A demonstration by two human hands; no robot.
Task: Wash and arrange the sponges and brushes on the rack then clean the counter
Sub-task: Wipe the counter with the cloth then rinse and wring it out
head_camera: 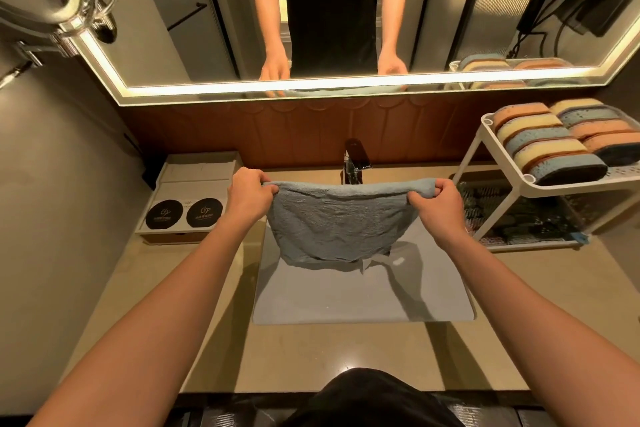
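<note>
Over the one sink (363, 302) in the bench (311, 354), the left hand (249, 196) and right hand (438, 203) each pinch a top corner of one blue-grey cloth (336, 222) stretched between them, one faucet (355, 163) just behind, and two rows of sponges (547, 146) on the top shelf of the one white rack (571, 188) at right.

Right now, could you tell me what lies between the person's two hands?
In the head view, a blue-grey cloth stretches between the left hand and right hand, each pinching an upper corner, above the sink.
</note>
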